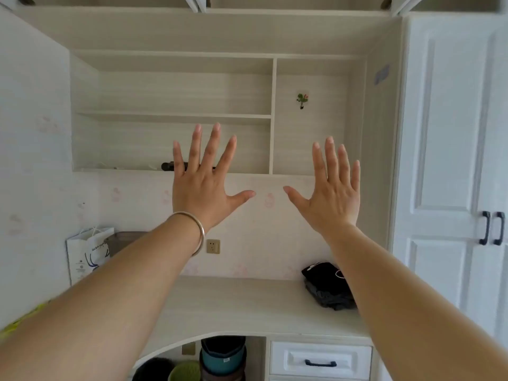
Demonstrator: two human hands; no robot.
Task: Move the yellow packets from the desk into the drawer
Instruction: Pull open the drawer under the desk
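Both arms stretch forward above the pale desk (233, 303). My left hand (203, 185), with a silver bangle on the wrist, is raised with fingers spread and holds nothing. My right hand (330, 193) is raised the same way, empty, fingers apart. A bit of yellow, probably the yellow packets (26, 317), shows at the far left edge, mostly hidden behind my left forearm. The white drawer (320, 360) with a dark handle sits shut under the desk's right side.
A black bundle of cloth (327, 287) lies at the desk's back right. A white paper bag (88, 254) stands at the back left beside a grey box. Shelves rise behind, a tall white cupboard (450, 160) at right, stacked pots (222, 356) under the desk.
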